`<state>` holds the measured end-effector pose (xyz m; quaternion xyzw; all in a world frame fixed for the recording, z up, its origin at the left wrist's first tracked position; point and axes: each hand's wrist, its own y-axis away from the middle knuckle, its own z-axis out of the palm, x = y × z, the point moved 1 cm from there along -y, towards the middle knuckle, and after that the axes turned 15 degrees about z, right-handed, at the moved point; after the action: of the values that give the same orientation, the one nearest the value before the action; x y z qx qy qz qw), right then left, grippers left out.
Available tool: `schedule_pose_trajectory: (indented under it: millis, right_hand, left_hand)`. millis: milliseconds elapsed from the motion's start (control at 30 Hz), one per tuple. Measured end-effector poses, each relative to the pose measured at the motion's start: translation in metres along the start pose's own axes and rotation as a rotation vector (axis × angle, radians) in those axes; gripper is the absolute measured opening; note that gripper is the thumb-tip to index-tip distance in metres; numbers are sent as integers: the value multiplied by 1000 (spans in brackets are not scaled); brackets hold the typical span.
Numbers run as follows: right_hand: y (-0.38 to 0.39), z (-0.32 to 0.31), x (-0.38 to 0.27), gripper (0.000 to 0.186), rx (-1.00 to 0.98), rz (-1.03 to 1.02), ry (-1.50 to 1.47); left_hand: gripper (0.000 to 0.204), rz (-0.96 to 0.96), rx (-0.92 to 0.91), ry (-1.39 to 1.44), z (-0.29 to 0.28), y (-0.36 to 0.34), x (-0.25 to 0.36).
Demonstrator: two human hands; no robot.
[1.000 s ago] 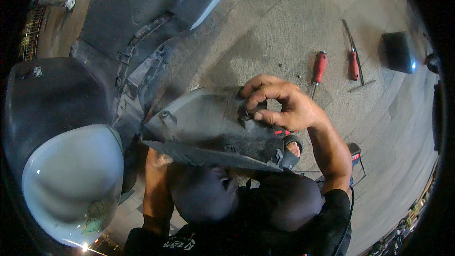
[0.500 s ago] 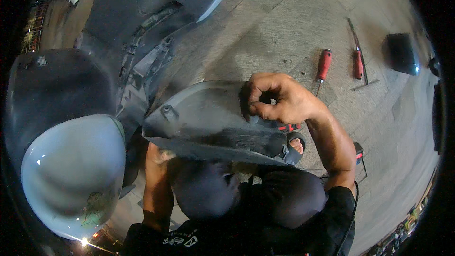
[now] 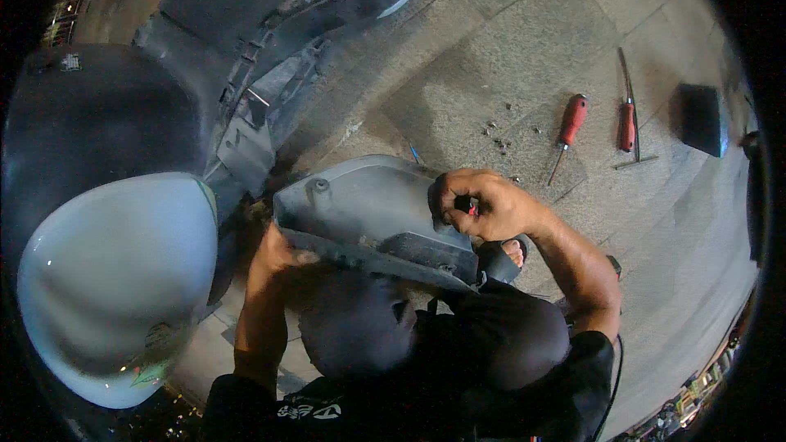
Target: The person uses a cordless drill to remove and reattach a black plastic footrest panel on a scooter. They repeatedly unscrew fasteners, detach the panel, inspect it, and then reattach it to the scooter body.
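A dark grey moulded plastic panel [image 3: 368,196] with a raised post and a recessed lower edge lies across my knees, its hollow side facing up. My left hand [image 3: 281,252] grips its left end; part of the fingers is hidden beneath it. At the opposite end my right hand [image 3: 487,203] is curled round the panel's edge, thumb and forefinger forming a ring. Just left of the panel stands the scooter, with its black seat [image 3: 106,119], a glossy pale shell [image 3: 119,278] and an exposed frame section [image 3: 250,135].
On the paved floor [image 3: 458,57] to the right lie a red-handled screwdriver [image 3: 574,119], another red-handled screwdriver [image 3: 627,128], a T-handle tool [image 3: 636,161] and a dark box-like piece [image 3: 700,119]. Several small screws [image 3: 499,144] are scattered beyond the panel. My sandalled foot [image 3: 514,252] shows beside my right hand.
The panel has tilted, so more of its inner side shows. Both hands have moved with it and keep their grip. The view has shifted, bringing the scattered screws into clearer sight.
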<state>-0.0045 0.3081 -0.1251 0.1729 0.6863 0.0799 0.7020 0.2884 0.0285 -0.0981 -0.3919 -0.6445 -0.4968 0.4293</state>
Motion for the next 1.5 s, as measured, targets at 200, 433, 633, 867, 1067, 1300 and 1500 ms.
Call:
schedule_pose_trajectory:
  millis: [200, 433, 633, 867, 1067, 1300, 1500]
  right_hand:
    - [3, -12, 26, 11, -44, 256, -154]
    - [3, -6, 60, 35, 408, -100, -268]
    - [-15, -15, 78, 24, 529, 135, -327]
    - [-28, -16, 54, 32, 298, 158, -63]
    - [-26, 9, 78, 37, 607, 82, -311]
    - [54, 71, 143, 60, 423, 272, 984]
    - [50, 79, 167, 52, 295, 316, 1070]
  left_hand:
    - [68, -14, 38, 372, 12, -20, -79]
    - [66, -396, 201, 1266, 65, -65, -63]
    - [59, -484, 108, 59, 41, -55, -66]
    - [111, 184, -190, -571, 96, -169, 61]
    - [51, -71, -395, -24, 94, -235, 20]
    - [49, -175, -8, 401, 65, -205, -28]
    - [47, -78, 102, 581, 68, -182, -18]
